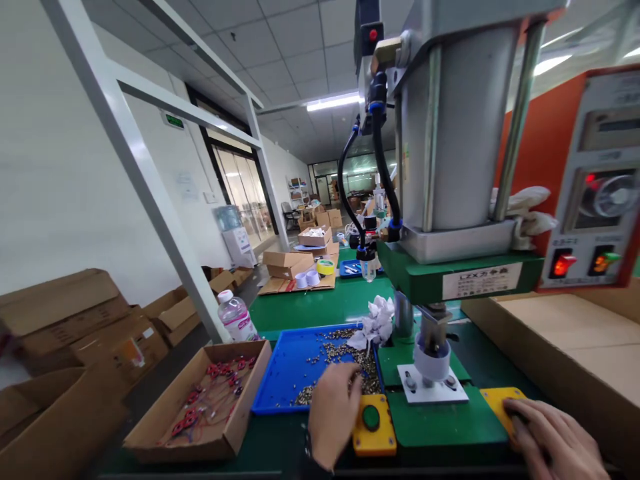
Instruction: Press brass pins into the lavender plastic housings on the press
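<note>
My left hand [334, 415] is over the near right part of the blue tray [280, 363], with its fingers curled together. Whatever its fingertips may hold is hidden. Small metal parts [367, 377] lie scattered in the tray around it. Just right of this hand stands a yellow box with a green button [371, 418]. My right hand [557, 437] rests with fingers stretched out on the second yellow button box [500, 403], covering its button. Between the hands is a pneumatic press [457, 133], with a white round piece [433, 363] beneath its ram on a metal plate.
A cardboard box [240, 433] of red parts with wires stands left of the tray, a plastic bottle [236, 317] behind it. Crumpled white paper [377, 320] lies at the tray's back right. An orange control box [545, 147] and a large carton [555, 347] are at right.
</note>
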`<action>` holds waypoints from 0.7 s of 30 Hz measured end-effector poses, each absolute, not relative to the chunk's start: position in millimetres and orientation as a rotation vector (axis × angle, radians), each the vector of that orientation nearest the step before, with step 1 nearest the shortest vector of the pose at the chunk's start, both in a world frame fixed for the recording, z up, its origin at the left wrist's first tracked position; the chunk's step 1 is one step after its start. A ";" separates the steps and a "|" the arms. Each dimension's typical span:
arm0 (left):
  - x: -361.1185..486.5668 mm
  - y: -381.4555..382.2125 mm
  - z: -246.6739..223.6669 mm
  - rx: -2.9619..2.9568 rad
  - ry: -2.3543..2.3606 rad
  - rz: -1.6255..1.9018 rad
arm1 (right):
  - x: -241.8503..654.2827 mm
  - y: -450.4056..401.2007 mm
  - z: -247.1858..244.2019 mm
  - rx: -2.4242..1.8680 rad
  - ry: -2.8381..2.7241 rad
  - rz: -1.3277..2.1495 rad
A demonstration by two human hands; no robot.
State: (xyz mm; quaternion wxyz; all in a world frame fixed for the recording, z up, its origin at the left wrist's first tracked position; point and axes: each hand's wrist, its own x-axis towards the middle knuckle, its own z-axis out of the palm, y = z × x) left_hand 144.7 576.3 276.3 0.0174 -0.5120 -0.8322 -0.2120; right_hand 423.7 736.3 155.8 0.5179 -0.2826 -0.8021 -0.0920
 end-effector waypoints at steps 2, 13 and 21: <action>122.2 596.3 274.3 -1.591 -2.602 -0.614 | 415.3 728.9 172.4 -0.772 -1.885 -0.109; 86.3 622.7 230.2 -1.504 -2.518 -0.451 | 336.0 718.3 237.3 -0.667 -1.670 1.053; 86.0 624.1 232.1 -1.491 -2.580 -0.355 | 294.9 703.3 250.1 -0.607 -1.288 1.060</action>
